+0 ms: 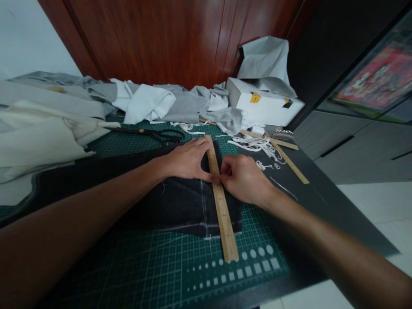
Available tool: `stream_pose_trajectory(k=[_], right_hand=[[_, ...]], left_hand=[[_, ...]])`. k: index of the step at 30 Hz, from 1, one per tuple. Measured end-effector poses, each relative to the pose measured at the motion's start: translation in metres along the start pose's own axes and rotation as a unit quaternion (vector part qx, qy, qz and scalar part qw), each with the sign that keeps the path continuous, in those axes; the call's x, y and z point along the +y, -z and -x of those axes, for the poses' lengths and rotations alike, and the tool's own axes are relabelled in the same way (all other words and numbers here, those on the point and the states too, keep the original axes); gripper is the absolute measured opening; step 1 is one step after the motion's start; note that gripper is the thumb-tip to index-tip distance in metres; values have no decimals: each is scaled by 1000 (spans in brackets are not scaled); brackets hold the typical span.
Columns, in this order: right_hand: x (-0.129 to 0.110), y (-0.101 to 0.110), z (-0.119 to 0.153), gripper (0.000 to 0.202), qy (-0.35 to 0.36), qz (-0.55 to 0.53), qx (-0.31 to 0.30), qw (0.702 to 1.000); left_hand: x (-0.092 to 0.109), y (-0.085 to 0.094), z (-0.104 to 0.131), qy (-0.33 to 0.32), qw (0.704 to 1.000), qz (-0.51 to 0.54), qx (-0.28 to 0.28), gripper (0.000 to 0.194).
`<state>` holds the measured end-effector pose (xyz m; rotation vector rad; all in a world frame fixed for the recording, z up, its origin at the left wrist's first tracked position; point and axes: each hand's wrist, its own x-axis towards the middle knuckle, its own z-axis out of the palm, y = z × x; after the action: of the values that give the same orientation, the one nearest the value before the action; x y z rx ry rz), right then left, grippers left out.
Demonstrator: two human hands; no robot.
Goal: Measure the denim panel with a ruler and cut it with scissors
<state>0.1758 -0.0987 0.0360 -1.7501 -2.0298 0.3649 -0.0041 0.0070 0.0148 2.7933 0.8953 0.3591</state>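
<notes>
A wooden ruler (222,210) lies across the end of a dark piece of fabric (180,206), its near end reaching past the cloth onto the green cutting mat (154,257). My left hand (188,159) rests on the fabric and the ruler's upper half, thumb and fingers spread apart. Against the ruler's right edge, my right hand (241,177) is closed in a pinch, close to the left thumb tip. Whatever is in that pinch is hidden. Pale lines run along the fabric left of the ruler and near its lower edge.
Black scissors (161,135) lie beyond the fabric. Pale cloth pieces (41,133) are heaped at left and back. A white box (264,103) stands back right, near white cords (257,143) and more wooden rulers (291,163). The table edge (370,227) runs along the right.
</notes>
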Motion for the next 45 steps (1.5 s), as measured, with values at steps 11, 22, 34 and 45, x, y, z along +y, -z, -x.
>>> stream_pose_trajectory(k=[11, 22, 34, 45], right_hand=[[-17, 2, 76, 25, -6, -62, -47, 997], [-23, 6, 133, 25, -70, -105, -112, 986], [0, 36, 111, 13, -146, -280, -44, 948], [9, 21, 26, 3, -142, -246, -76, 956]], left_hand=[[1, 1, 0, 13, 1000, 7, -6, 101], [-2, -1, 2, -2, 1000, -2, 0, 105], [-3, -1, 0, -3, 1000, 3, -4, 100], [-2, -1, 0, -11, 1000, 12, 3, 93]])
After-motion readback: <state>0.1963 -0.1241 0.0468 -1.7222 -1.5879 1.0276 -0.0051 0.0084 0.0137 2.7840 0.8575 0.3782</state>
